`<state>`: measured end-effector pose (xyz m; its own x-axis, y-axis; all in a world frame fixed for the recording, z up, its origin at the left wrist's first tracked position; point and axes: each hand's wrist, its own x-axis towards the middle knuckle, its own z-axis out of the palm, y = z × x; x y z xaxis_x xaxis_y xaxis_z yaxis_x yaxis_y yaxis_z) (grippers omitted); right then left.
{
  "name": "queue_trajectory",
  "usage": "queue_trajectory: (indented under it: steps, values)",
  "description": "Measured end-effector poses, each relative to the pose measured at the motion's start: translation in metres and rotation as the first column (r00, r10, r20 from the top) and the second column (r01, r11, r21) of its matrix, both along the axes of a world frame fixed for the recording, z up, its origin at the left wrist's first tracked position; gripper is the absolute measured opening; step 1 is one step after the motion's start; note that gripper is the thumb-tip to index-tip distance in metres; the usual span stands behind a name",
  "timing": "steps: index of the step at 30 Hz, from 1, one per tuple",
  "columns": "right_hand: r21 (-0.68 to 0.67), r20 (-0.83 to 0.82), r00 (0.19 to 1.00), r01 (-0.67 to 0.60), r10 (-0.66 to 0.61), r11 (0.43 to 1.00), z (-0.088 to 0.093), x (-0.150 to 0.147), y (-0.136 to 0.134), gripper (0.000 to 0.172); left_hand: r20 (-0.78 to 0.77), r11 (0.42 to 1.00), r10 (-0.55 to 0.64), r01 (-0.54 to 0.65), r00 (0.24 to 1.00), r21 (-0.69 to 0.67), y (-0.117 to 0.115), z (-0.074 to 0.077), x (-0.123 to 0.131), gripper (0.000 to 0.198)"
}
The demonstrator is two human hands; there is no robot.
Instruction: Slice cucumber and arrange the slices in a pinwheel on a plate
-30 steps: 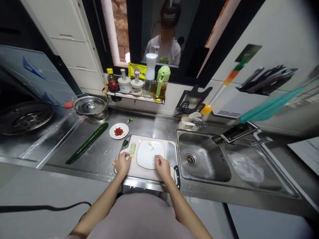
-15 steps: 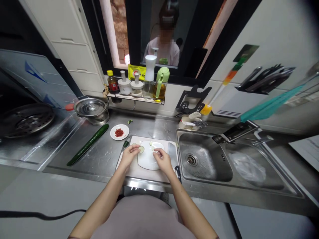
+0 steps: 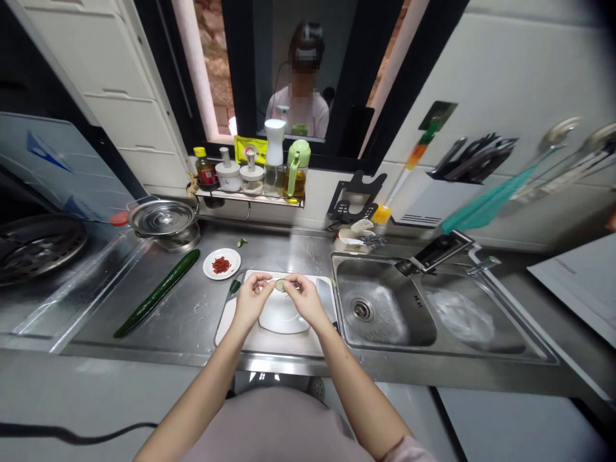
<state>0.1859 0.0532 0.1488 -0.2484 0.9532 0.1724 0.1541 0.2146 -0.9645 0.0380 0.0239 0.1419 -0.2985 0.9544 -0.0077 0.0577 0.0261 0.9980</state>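
Observation:
Over the white square plate (image 3: 283, 323), my left hand (image 3: 253, 300) and my right hand (image 3: 304, 300) come together, fingertips pinched on a thin cucumber slice (image 3: 280, 285) between them. Other slices on the plate are mostly hidden by my hands. Beneath the plate lies a white cutting board (image 3: 231, 339). A knife (image 3: 326, 295) rests on the board's right side, partly covered by my right arm. A cucumber end piece (image 3: 235, 286) sits at the board's upper left edge.
A whole cucumber (image 3: 158, 292) lies to the left, near a small plate (image 3: 206, 264) of chopped red pieces. A steel pot (image 3: 166, 221) stands behind. On the right is a sink (image 3: 394, 308) with a faucet (image 3: 436, 253). A rack (image 3: 260, 196) holds seasonings against the wall.
My hands have moved together until their fingertips meet at the cucumber slice; half a second ago they were apart, each side of the plate. The view has shifted slightly to the right.

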Motion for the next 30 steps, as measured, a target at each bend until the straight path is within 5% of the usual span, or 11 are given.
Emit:
queue_trajectory:
  steps: [9, 18, 30]
  values:
    - [0.152, 0.053, 0.999, -0.013, 0.005, 0.988, 0.008, 0.005, 0.001, 0.018, 0.276, 0.992, -0.066, 0.093, 0.959, -0.089, 0.002, 0.026, 0.009, 0.047]
    - [0.302, 0.13, 0.991, -0.019, -0.021, 0.953, 0.008, 0.007, 0.003, 0.015, 0.348, 0.994, -0.061, 0.087, 0.935, -0.061, 0.008, 0.025, 0.01, 0.049]
    - [0.017, -0.025, 1.0, 0.018, -0.018, 1.0, 0.005, -0.002, 0.0, 0.023, 0.282, 0.994, -0.084, 0.061, 0.956, 0.091, 0.009, 0.015, 0.01, 0.044]
